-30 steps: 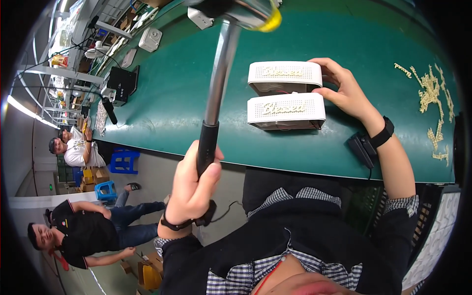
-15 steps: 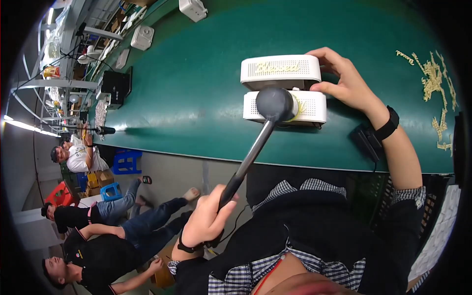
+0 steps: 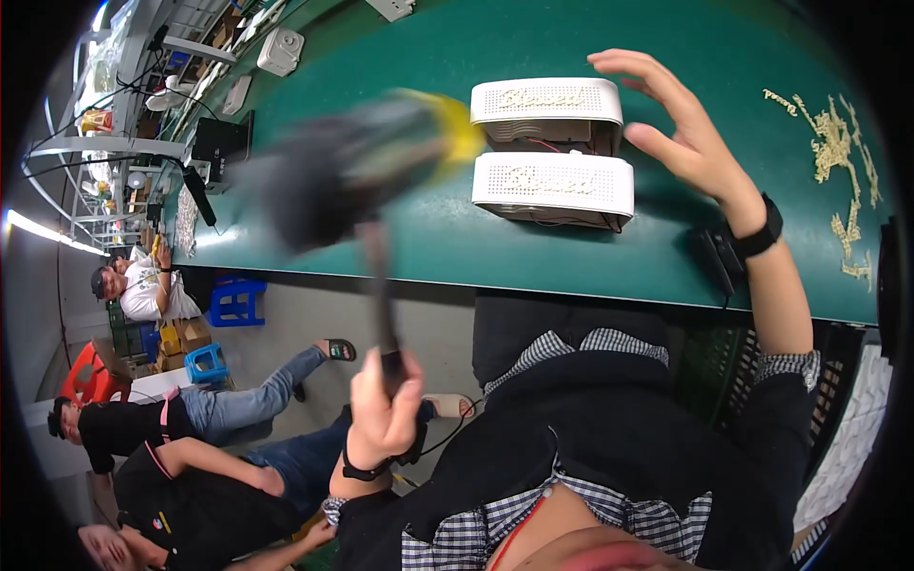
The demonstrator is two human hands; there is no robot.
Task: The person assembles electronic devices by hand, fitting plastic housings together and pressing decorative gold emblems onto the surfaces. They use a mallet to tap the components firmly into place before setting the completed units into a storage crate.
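My left hand [image 3: 381,404] is wrapped round the handle of a mallet [image 3: 381,295]. The black and yellow mallet head is smeared by motion, up and left of two white housings and apart from the nearer one. The far housing [image 3: 600,99] and the near housing [image 3: 609,187] stand one behind the other on the green table. Pale script lettering sits on the perforated face of each. Wires show inside them. My right hand [image 3: 690,138] hovers at the right of the far housing, fingers spread, holding nothing.
Strips of pale cut-out lettering [image 3: 833,152] lie at the table's right. A small black device [image 3: 714,262] sits near the front edge. Far left are a white box-shaped unit [image 3: 281,51] and a black box [image 3: 219,143]. Several people are beyond the table at left, near blue stools [image 3: 236,303].
The mallet has swung off the near housing to the left. My right hand has let go of the housings and opened. In the picture, the housings sit slightly higher.
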